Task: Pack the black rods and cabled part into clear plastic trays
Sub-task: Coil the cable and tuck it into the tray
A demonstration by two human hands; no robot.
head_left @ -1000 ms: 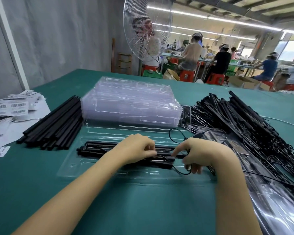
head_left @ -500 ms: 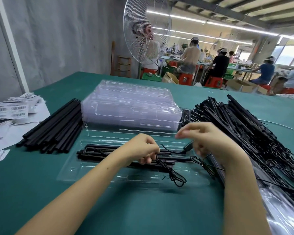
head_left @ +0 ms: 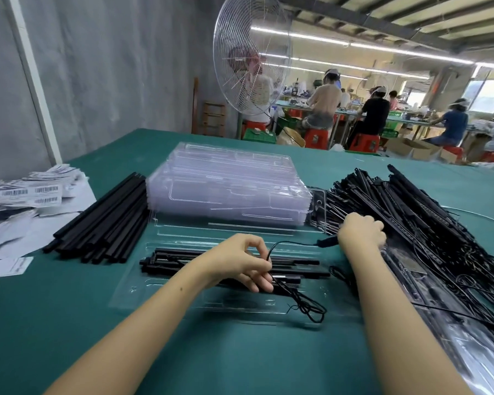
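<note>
At the near middle of the desk (head_left: 69, 323), a clear tray (head_left: 143, 283) holds black rods (head_left: 211, 252). The left hand (head_left: 246, 266) pinches the cable (head_left: 305, 305) just above them. The right hand (head_left: 360, 232), at two o'clock, is curled round the plug (head_left: 324, 242). Stowing the cable seems the step in hand; its loose coil, at five o'clock from the left hand, needs tucking in.
</note>
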